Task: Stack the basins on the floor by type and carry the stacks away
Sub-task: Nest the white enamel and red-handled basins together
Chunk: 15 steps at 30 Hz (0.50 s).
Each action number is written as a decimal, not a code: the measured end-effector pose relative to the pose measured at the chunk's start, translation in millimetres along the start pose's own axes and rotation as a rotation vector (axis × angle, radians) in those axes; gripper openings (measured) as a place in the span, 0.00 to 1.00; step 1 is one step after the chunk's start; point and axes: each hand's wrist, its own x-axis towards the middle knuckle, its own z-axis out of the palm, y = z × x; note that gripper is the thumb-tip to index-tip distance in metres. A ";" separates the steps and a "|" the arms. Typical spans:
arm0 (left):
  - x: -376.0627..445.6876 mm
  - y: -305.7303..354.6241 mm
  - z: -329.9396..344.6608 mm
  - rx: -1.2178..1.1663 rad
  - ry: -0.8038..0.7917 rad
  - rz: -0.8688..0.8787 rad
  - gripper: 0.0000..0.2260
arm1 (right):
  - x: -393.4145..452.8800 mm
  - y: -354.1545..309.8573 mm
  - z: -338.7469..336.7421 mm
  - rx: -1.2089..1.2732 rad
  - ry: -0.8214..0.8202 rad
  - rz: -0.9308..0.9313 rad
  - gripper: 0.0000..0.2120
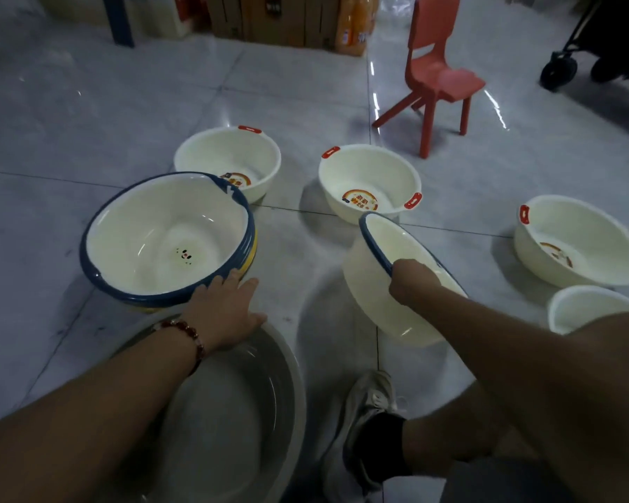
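Several blue-rimmed basins sit nested in a stack [168, 241] on the floor; left hand [226, 306] rests flat-fingered against it. Right hand [411, 281] grips another blue-rimmed basin [389, 285] by its rim, tilted, beside the stack. Red-handled basins [369, 181] lie apart, unstacked; nothing carried away.

We see a cream basin stack [168, 241] rimmed in navy, with a yellow band below and a tiny face printed inside. Our tilted basin [385, 285] is cream with a navy rim. Three cream basins [369, 183] carry red handles and rainbow labels. A grey basin [233, 401] sits beside a red chair [436, 78], on the pale grey marbled floor [88, 114].
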 end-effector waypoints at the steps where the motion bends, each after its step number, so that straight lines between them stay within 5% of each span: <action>1: -5.3 -7.6 0.3 -0.007 0.005 -0.010 0.33 | -1.8 -1.9 -8.5 -0.005 0.037 -0.003 0.12; 7: -37.3 -35.8 0.6 -0.063 -0.010 -0.072 0.33 | -23.8 -35.8 -44.2 -0.055 0.081 -0.206 0.08; 15: -74.4 -61.2 -2.1 -0.589 0.068 -0.149 0.32 | -80.7 -103.7 -84.0 -0.283 0.250 -0.606 0.13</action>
